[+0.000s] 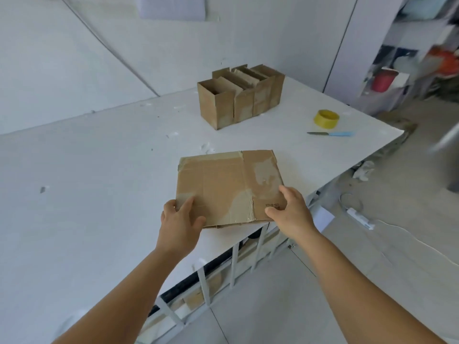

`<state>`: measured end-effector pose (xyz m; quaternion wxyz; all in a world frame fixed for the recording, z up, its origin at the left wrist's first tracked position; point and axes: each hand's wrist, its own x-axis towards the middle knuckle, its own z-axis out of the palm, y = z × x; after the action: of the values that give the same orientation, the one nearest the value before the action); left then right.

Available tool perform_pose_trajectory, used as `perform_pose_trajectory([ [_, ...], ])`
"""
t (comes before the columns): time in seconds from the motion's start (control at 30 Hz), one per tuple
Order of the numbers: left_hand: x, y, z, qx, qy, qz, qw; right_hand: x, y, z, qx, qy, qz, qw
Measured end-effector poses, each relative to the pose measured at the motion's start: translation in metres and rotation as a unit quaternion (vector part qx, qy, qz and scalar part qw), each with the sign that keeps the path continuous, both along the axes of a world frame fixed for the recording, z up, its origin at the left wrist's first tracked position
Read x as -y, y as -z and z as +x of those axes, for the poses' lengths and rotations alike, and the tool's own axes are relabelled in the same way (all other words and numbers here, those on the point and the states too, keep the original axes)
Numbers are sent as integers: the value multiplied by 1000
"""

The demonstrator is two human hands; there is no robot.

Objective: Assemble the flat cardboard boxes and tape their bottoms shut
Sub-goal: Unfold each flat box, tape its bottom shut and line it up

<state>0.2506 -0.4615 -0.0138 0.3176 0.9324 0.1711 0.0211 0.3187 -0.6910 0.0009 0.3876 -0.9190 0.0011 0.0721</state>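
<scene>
Both hands hold the flat cardboard box [228, 187] on the white table [99, 194]. The left hand [181, 219] grips its near left corner. The right hand [288, 209] grips its near right corner.

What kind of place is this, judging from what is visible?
Probably a small packing or storage room, not a home kitchen. A white worktable holds a row of assembled brown cardboard boxes, a yellow roll of tape and a blue-handled knife; cluttered shelves stand at the far right.

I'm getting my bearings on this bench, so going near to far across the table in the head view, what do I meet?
Flattened brown cardboard box gripped by left hand and right hand → blue-handled knife → yellow tape roll → row of assembled open cardboard boxes.
</scene>
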Motion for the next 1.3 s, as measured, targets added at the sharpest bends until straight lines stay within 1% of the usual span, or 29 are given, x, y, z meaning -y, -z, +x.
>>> perform_pose_trajectory([
  [0.23, 45, 0, 75, 11, 49, 11, 999, 52, -2, 55, 12, 52, 6, 999],
  [0.4, 67, 0, 143, 33, 74, -2, 997, 78, -7, 110, 20, 85, 7, 996],
  [0.6, 82, -7, 211, 46, 97, -10, 994, 93, -20, 167, 29, 107, -6, 994],
  [0.8, 90, -10, 250, 32, 107, -8, 994, 99, -20, 205, 28, 116, 0, 993],
  [1.03, 98, -14, 284, 16, 65, -2, 998, 100, -18, 260, 28, 95, 21, 995],
  [1.3, 121, -8, 318, 4, -44, -18, 999, 119, -12, 346, 41, -16, 32, 999],
])
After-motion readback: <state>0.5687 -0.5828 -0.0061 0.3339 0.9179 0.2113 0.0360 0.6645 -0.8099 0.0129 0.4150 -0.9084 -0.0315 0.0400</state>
